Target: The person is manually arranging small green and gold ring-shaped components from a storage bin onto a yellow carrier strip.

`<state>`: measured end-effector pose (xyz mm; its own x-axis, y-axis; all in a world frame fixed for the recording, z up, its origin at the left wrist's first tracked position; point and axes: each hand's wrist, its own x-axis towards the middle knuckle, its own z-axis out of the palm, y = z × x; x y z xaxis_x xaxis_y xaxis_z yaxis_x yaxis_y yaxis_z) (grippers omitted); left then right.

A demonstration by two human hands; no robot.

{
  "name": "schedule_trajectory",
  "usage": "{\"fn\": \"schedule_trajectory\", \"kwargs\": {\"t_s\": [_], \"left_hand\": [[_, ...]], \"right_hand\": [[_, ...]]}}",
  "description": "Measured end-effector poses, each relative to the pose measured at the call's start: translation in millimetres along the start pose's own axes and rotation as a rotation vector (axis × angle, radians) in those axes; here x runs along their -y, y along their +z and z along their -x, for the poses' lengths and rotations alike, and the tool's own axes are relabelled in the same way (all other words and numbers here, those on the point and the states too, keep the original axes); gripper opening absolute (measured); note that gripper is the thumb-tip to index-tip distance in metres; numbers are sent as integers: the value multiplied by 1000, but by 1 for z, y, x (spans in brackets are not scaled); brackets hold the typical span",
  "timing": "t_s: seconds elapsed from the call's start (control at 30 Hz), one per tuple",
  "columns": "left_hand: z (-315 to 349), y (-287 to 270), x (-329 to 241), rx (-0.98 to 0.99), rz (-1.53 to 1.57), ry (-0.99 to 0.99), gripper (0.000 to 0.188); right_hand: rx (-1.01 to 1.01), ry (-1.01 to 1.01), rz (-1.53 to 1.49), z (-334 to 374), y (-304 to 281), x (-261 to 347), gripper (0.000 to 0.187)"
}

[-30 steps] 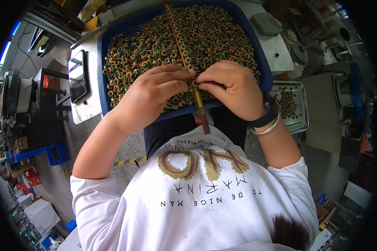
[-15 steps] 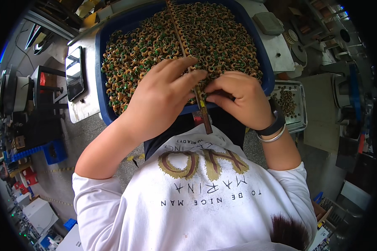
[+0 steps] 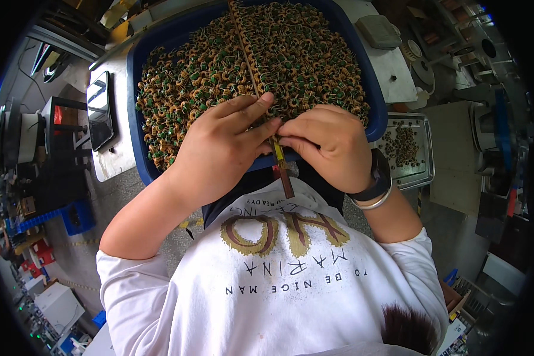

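A long narrow brown strip point(image 3: 243, 44) lies over a heap of small copper-wound ring coils point(image 3: 199, 74) with green parts and thin wire leads. Its near end, marked yellow, sticks out past the blue tub point(image 3: 137, 142) toward my shirt. My left hand point(image 3: 219, 142) is closed over the strip from the left, its fingertips lying across it. At the strip's right edge my right hand point(image 3: 329, 142) pinches with thumb and forefinger. Whatever sits between those fingertips is too small and covered to make out. A row of coils runs along the strip beyond my hands.
Right of the tub, a metal tray point(image 3: 424, 172) holds loose small parts. A dark-screened tablet point(image 3: 102, 110) lies on the white surface at left. A grey box point(image 3: 378, 32) stands at the far right of the tub. Machines and shelves line both sides.
My right hand has moved left, bringing its fingertips up against the strip by my left fingers. The strip's near end sits slightly closer to my body.
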<state>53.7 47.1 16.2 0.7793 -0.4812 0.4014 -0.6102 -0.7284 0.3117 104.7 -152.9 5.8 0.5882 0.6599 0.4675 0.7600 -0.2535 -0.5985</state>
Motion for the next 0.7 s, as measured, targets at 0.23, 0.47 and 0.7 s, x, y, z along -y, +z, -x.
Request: {"fn": "schedule_trajectory", "kwargs": {"t_s": [0.23, 0.47, 0.7], "left_hand": [[-3, -25, 17, -190, -7, -182, 40], [-2, -24, 29, -132, -40, -188, 33], [-5, -22, 14, -96, -1, -115, 33]], "right_hand": [[-22, 94, 30, -14, -31, -27, 16], [179, -46, 308, -24, -34, -45, 21], [105, 38, 155, -24, -34, -43, 13]]}}
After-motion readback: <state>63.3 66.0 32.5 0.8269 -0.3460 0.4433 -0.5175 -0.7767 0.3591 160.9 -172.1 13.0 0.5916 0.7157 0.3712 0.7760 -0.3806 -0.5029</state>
